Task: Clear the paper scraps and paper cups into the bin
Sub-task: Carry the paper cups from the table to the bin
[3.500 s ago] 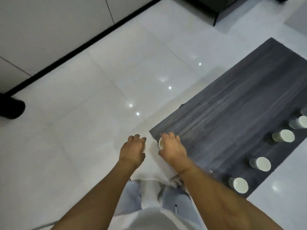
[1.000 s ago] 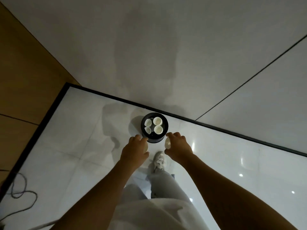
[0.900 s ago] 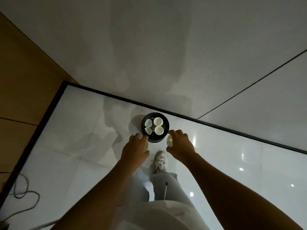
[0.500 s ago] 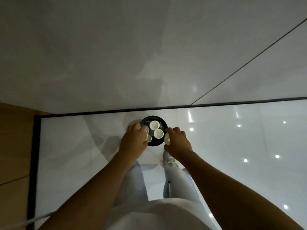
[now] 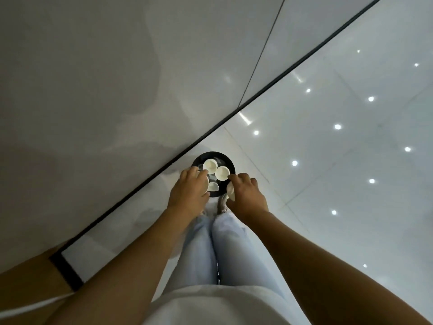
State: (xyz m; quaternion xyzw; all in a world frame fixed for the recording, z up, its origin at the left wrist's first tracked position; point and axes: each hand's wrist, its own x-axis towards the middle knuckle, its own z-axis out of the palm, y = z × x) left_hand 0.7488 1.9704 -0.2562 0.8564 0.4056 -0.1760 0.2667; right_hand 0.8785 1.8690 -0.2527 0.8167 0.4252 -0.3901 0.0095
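Observation:
A round black bin [image 5: 228, 160] stands on the floor against the wall, right below my hands. Inside it lie white paper cups, among them one [image 5: 209, 165] at the upper left, one [image 5: 222, 172] at the right and one [image 5: 213, 186] lower down. My left hand [image 5: 190, 191] hovers over the bin's left rim, curled around a paper cup that is mostly hidden. My right hand [image 5: 246, 195] is at the bin's lower right rim, closed on a white paper cup [image 5: 230, 190] whose side shows by the thumb.
A white wall [image 5: 117, 90] with a black baseboard [image 5: 140, 186] runs diagonally just behind the bin. Glossy white floor tiles [image 5: 339, 160] spread to the right. My legs in light jeans [image 5: 225, 249] and my shoes are directly below the bin. A brown panel [image 5: 25, 285] sits at lower left.
I have walked from the dark table to the bin with a cup in each hand. Over the last second both hands have come over the bin's rim, and the view has rotated.

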